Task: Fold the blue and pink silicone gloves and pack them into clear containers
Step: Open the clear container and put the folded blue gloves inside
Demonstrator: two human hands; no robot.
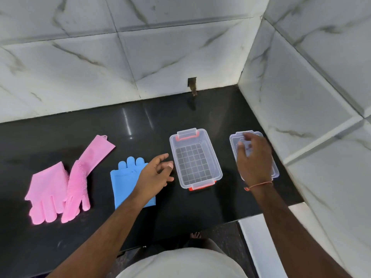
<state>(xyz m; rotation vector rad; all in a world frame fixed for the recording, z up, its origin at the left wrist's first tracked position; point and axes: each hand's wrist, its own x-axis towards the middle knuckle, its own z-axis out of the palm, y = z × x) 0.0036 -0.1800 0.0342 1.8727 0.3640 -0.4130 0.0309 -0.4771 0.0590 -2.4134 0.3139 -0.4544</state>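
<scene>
Blue glove (128,183) under left hand (155,173); open container (195,161) just right.

Two pink gloves (58,189) lie overlapped at the left, fingers toward the near edge, one showing bristles. A blue glove (128,181) lies flat beside them, fingers pointing away. An open clear container (195,160) with orange clasps stands right of it, its clear lid (254,155) lying further right
</scene>
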